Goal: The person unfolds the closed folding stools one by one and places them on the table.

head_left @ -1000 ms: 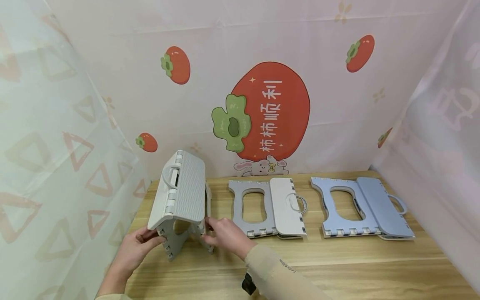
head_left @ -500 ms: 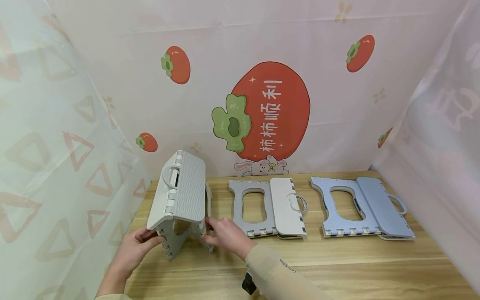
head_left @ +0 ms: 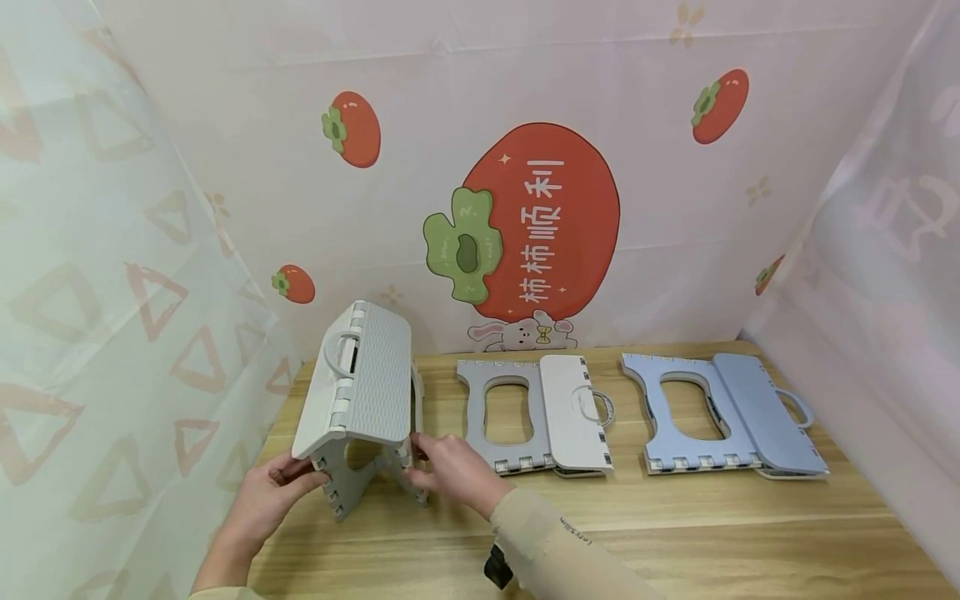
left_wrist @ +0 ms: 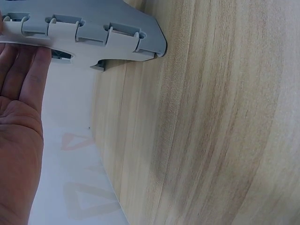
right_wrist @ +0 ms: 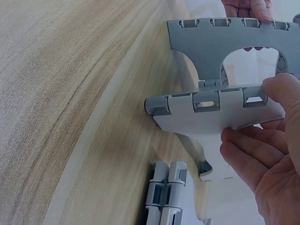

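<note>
A grey-white folding step stool (head_left: 381,375) stands partly unfolded at the table's left, its two top panels sloping down from the hinge like a roof. An upright carrying loop (head_left: 333,357) sits on that ridge. My left hand (head_left: 264,500) grips the near edge of the stool's left leg panel, thumb on the inner face and fingers behind. On the opposite side, my right hand (head_left: 453,473) pinches the right leg panel (right_wrist: 220,110) between thumb and fingers. The lower ends of the leg panels meet the wooden table in the right wrist view.
A folded grey-and-white stool (head_left: 577,412) lies flat in the middle of the table (head_left: 675,533). Farther right lies a folded blue stool (head_left: 772,417). Printed fabric walls (head_left: 645,275) rise behind and at both sides.
The stool's left top panel and my left hand have shifted very slightly left. My right hand and the two folded stools stay where they were.
</note>
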### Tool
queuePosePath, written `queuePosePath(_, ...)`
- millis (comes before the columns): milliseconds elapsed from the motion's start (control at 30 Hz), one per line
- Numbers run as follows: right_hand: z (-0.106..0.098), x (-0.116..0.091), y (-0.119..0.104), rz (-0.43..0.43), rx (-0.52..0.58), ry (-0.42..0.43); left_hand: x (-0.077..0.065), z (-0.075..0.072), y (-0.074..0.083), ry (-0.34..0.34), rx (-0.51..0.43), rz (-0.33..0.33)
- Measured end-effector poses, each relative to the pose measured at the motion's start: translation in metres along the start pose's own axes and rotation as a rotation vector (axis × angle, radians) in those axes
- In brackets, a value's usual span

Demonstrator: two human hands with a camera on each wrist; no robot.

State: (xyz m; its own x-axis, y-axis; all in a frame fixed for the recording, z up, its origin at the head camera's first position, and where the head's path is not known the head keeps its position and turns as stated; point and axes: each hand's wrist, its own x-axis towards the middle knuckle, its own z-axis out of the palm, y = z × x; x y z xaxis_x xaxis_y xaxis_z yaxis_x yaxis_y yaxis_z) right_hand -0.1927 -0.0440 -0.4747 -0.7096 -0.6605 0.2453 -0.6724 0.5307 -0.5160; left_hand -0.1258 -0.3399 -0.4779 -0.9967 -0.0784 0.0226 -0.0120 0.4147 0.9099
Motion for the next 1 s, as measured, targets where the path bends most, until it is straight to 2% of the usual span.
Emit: queuePosePath(1000, -0.0002, -0.0009, 0.0006, 0.002, 0.006, 0.005, 0.0, -0.0025, -0.0012, 0.011, 0.011, -0.017)
